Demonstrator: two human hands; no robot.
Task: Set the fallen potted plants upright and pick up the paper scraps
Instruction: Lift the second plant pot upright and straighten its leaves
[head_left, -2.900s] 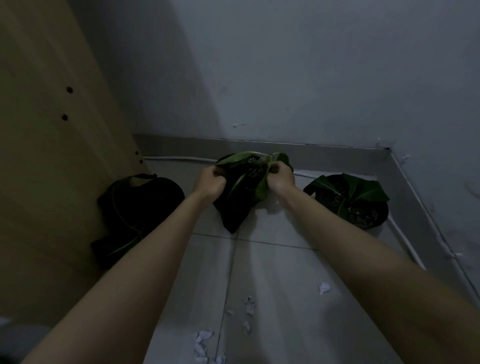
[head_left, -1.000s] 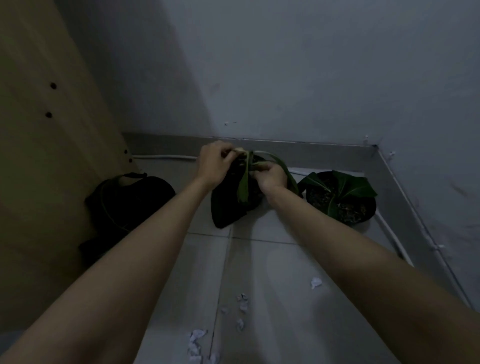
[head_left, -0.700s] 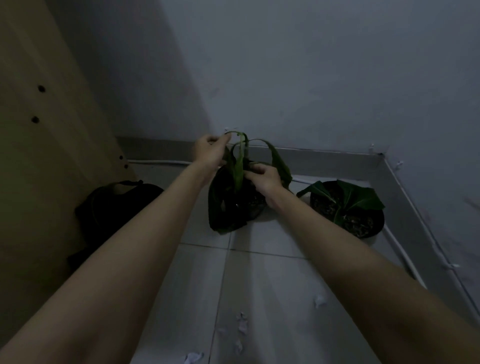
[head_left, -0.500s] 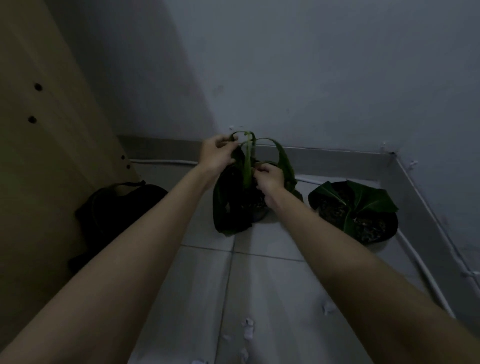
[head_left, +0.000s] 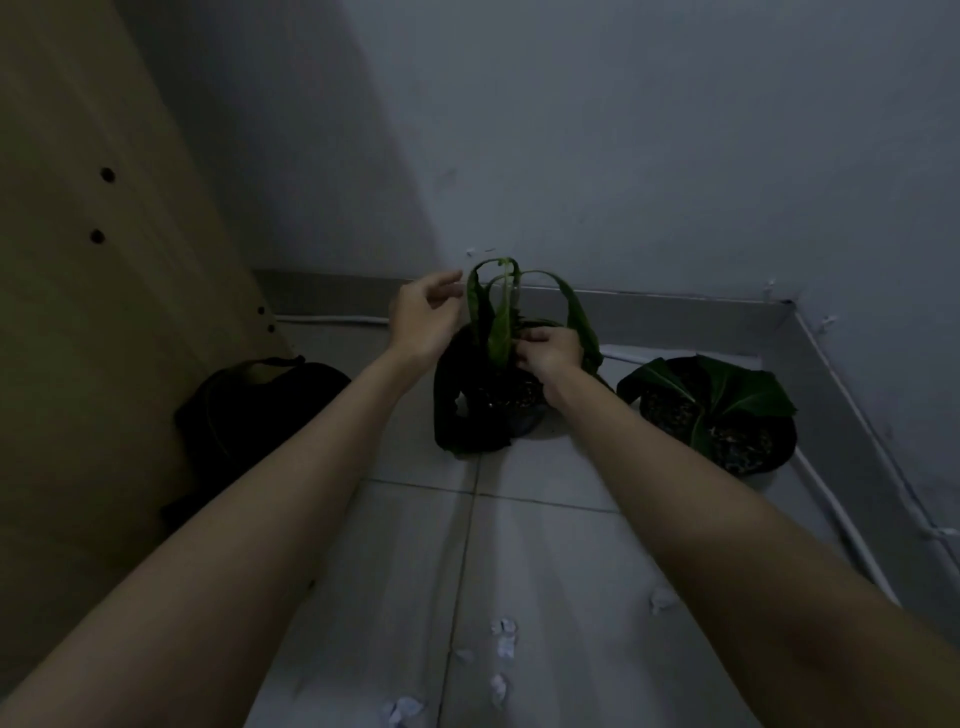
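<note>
Our left hand (head_left: 423, 317) loose, fingers spread beside plant (head_left: 498, 322) leaves; our right hand (head_left: 553, 351) pinching leaf base; paper scraps (head_left: 503, 636) on floor (head_left: 571, 597).

In a dim corner, the middle potted plant (head_left: 493, 395) stands on the tiled floor (head_left: 561, 571) with its long leaves arching up. The left hand (head_left: 423, 322) hovers loosely open just beside the leaf tops, fingers curled but clear of them. The right hand (head_left: 553, 351) grips the plant low among the leaves, at the pot's rim. To the right, a second potted plant (head_left: 711, 410) sits upright near the wall. A dark bag (head_left: 249, 410) leans against the wooden panel (head_left: 93, 312) on the left. Paper scraps (head_left: 503, 636) lie scattered on the near tiles.
</note>
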